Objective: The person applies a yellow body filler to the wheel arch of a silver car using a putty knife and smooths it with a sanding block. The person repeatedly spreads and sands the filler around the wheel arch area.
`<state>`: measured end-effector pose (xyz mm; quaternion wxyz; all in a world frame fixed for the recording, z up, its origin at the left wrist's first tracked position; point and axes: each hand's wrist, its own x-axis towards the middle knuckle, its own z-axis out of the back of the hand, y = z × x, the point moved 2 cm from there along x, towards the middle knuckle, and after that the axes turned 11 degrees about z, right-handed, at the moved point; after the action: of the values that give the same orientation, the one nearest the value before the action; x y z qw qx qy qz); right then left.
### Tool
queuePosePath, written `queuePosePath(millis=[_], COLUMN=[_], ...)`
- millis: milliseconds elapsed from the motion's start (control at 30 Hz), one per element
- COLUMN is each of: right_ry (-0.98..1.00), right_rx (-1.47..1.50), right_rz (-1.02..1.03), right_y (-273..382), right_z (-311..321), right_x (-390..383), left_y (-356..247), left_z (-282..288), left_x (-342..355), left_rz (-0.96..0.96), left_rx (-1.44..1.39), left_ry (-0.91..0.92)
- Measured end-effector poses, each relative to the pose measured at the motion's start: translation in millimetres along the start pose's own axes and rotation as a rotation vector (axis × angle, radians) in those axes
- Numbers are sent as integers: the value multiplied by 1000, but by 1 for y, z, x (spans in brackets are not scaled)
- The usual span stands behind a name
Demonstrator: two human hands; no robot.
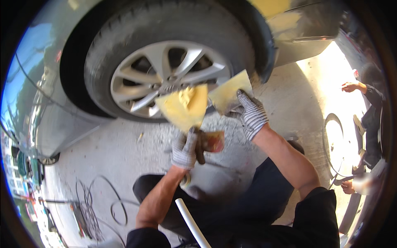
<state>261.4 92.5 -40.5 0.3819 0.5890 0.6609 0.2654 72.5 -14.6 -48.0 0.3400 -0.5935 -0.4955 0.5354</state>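
Observation:
My left hand (185, 146), in a grey striped glove, is closed on a spatula (180, 111) with a lump of yellow paste on its blade. A reddish, stained blade (213, 141) shows beside that hand; whether I hold it too, I cannot tell. My right hand (248, 113), gloved alike, grips a square scraper (232, 89) smeared pale yellow, just right of the spatula. Both tools are in front of a car's silver-spoked wheel (165, 62). Yellow patches mark the bodywork (300, 33) at the upper right.
The concrete floor (103, 149) runs under me. Hoses (101, 177) lie coiled at the left, near another vehicle (35, 169). At the right edge are a dark-sleeved person (370, 120) and another hand (347, 186), beside a hose loop (324, 136). A white tube (192, 221) crosses my lap.

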Motion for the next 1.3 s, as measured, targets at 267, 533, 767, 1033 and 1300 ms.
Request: queuePosePath(millis=[267, 533, 767, 1033, 1300], right_ry=[9, 20, 84, 300, 438], right_rx=[-7, 67, -222, -873, -1396], right_rz=[263, 543, 668, 1432, 1886], right_y=[53, 108, 139, 190, 219], right_z=[35, 49, 80, 64, 19], right_x=[15, -4, -6, -28, -42], left_y=[-17, -49, -79, -122, -144], left_z=[-15, -48, -78, -108, -95], left_x=[-4, -11, -17, -38, -37], left_rz=[31, -50, -85, -37, -40], left_rx=[47, 98, 112, 225, 240], left_ry=[-128, -73, 40, 20, 44])
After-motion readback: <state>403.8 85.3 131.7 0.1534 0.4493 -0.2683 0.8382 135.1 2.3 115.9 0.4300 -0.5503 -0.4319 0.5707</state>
